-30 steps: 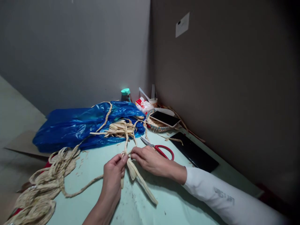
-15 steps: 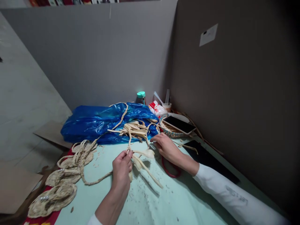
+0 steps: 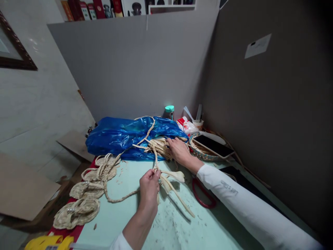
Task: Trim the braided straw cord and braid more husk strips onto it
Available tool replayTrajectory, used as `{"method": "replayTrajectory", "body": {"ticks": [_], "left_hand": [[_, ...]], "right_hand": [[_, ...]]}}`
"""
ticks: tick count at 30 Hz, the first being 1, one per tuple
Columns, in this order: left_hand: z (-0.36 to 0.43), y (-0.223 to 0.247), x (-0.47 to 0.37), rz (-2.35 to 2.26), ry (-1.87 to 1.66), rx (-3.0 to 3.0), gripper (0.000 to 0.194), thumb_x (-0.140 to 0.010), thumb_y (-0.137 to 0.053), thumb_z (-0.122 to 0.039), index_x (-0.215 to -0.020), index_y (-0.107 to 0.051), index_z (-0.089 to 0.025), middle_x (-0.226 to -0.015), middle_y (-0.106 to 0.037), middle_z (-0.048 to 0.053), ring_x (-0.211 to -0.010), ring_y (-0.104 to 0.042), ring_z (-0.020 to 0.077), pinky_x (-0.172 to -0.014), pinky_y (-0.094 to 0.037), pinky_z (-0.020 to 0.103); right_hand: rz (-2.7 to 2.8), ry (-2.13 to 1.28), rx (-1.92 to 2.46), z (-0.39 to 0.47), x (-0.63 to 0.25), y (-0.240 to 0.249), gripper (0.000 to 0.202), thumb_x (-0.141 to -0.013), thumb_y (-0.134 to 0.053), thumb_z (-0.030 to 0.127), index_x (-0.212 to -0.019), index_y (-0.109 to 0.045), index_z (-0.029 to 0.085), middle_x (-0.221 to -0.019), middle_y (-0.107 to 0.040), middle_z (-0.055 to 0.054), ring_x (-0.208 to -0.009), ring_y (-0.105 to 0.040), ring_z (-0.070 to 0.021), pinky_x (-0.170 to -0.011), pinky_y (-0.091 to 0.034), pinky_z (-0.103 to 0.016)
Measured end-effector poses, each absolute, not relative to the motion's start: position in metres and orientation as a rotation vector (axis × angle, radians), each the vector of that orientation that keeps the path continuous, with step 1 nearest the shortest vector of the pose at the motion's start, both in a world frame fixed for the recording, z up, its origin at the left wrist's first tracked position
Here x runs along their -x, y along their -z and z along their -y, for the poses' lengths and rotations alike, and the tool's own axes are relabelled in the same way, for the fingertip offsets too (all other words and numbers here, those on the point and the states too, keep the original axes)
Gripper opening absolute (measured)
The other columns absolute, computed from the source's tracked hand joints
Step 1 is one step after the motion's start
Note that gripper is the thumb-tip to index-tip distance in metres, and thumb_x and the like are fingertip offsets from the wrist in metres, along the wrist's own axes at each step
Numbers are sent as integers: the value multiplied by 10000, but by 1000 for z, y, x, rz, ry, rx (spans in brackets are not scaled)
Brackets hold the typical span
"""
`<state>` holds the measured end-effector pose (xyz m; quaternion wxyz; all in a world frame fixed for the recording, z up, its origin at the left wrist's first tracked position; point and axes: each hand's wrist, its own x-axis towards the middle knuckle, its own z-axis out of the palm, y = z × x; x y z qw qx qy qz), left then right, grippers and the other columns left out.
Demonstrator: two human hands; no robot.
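Observation:
My left hand [image 3: 149, 189] pinches the braided straw cord near the table's middle, where loose pale strips [image 3: 175, 194] fan out to the right. From that hand the braid [image 3: 122, 200] runs left over the table. My right hand [image 3: 179, 151] reaches to the bundle of dry straw strips [image 3: 158, 146] at the mouth of the blue plastic bag [image 3: 117, 135]; its fingers are bent at the strips, and their tips are partly hidden. Under the loose strips lie scissors with red handles [image 3: 204, 194], their blades pointing toward me.
Woven straw pieces [image 3: 76, 211] line the left table edge, above a yellow tool [image 3: 49, 243]. At the back right are a basket [image 3: 200, 152] with a phone [image 3: 214, 146], a cup [image 3: 198, 124] and a green-lidded jar [image 3: 169, 110]. Grey panels [image 3: 135, 69] stand behind.
My right hand has moved from above the table to the straw bundle at the bag. My left hand keeps its pinch on the braid. The view has shifted, showing more shelf and the yellow tool.

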<state>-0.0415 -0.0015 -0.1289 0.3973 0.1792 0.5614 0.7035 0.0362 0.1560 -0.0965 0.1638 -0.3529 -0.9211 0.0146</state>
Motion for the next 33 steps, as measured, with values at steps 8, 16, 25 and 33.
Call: {"method": "replayTrajectory", "body": {"ticks": [8, 16, 25, 33], "left_hand": [[1, 133, 44, -1407, -1774, -442, 422, -553, -787, -467, -639, -501, -169, -443, -255, -141, -372, -184, 14, -391, -90, 164], [7, 123, 36, -1358, -1717, -519, 402, -561, -813, -402, -664, -518, -151, -463, -304, -128, -386, -175, 3, -390, -94, 157], [10, 122, 22, -1300, -1692, -648, 307, -670, -788, -325, -841, -666, -101, -582, -429, -68, -429, -216, 2, -401, -137, 154], [12, 123, 16, -1291, -1643, -700, 285, -717, -772, -325, -865, -659, -110, -632, -443, -55, -453, -248, 7, -408, -167, 151]], "right_hand": [[2322, -341, 1109, -173, -50, 82, 201, -900, -357, 182, -1012, -521, 150, -924, -661, -138, -837, -607, -230, -753, -415, -338], [1998, -1192, 815, -98, -111, 86, 124, -872, -434, 256, -972, -363, 236, -728, -654, 1, -615, -645, -175, -573, -468, -271], [2405, -486, 1021, -56, -119, 106, 99, -805, -409, 188, -711, -434, 208, -585, -504, 8, -512, -418, -133, -532, -219, -282], [2526, -26, 1083, -49, -119, 112, 180, -868, -384, 246, -881, -545, 167, -597, -606, -47, -451, -415, -148, -523, -115, -315]]}}
